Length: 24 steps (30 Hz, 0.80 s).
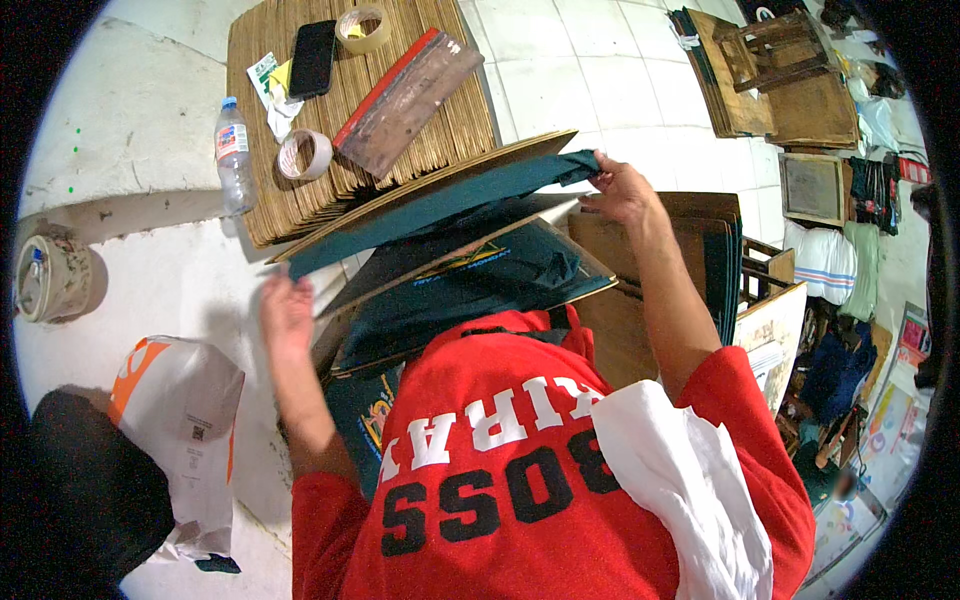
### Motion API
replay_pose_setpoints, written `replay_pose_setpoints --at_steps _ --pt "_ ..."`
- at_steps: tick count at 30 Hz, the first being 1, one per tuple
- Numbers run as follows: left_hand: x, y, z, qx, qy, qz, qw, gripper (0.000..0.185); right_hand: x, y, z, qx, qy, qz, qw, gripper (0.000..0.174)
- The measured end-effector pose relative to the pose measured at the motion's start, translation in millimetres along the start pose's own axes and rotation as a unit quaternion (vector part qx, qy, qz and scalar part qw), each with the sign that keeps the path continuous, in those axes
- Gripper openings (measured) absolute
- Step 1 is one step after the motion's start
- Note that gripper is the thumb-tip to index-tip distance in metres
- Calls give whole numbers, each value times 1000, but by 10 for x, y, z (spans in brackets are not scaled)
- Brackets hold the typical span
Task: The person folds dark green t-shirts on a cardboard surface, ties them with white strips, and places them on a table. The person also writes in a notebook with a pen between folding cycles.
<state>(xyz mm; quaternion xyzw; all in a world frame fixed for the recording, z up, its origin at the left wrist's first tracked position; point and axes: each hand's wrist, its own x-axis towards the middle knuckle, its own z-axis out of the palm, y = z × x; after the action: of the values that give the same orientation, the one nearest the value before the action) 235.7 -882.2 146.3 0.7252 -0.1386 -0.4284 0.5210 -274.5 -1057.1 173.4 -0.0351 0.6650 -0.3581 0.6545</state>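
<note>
A dark green cloth (450,202), apparently a garment, stretches in front of my chest along a thin brown board (525,145). At its bunched right end, my right hand (628,193) pinches the fabric. My left hand (287,311) is slightly blurred and has its fingertips closed at the cloth's left end. Closer to my body leans a board dressed in a dark garment (480,281) with a printed design. Below it, another printed dark garment (367,412) is partly covered by my red shirt. A white cloth (675,465) hangs over my right shoulder.
Beyond my hands, a stack of brown boards (300,202) carries a red-edged squeegee (412,101), tape rolls (305,154) and a phone (313,58). A plastic bottle (235,157) stands at its left. Garment-covered boards (727,262) lean right. A bucket (56,277) and white bag (187,435) lie left.
</note>
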Motion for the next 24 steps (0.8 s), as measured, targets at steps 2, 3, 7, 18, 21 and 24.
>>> replay_pose_setpoints --at_steps 2,3,7,18,21,24 --pt "-147 377 -538 404 27 256 878 31 -392 -231 23 83 -146 -94 981 18" --pt "-229 464 -753 546 47 390 740 34 -587 -286 -67 116 -246 -156 949 19" --pt "-301 102 -1063 224 -76 80 968 36 -584 130 -395 -129 -228 -159 952 21" --pt "-414 -1324 -359 645 -75 -96 754 43 1009 1621 -1316 -674 -161 -150 705 45" --pt "-320 -1414 -388 664 -85 -102 736 40 875 1420 -1133 -779 -73 -92 616 49" --pt "-267 -1565 -372 706 -105 -140 686 38 558 1331 -866 -827 3 -53 560 46"
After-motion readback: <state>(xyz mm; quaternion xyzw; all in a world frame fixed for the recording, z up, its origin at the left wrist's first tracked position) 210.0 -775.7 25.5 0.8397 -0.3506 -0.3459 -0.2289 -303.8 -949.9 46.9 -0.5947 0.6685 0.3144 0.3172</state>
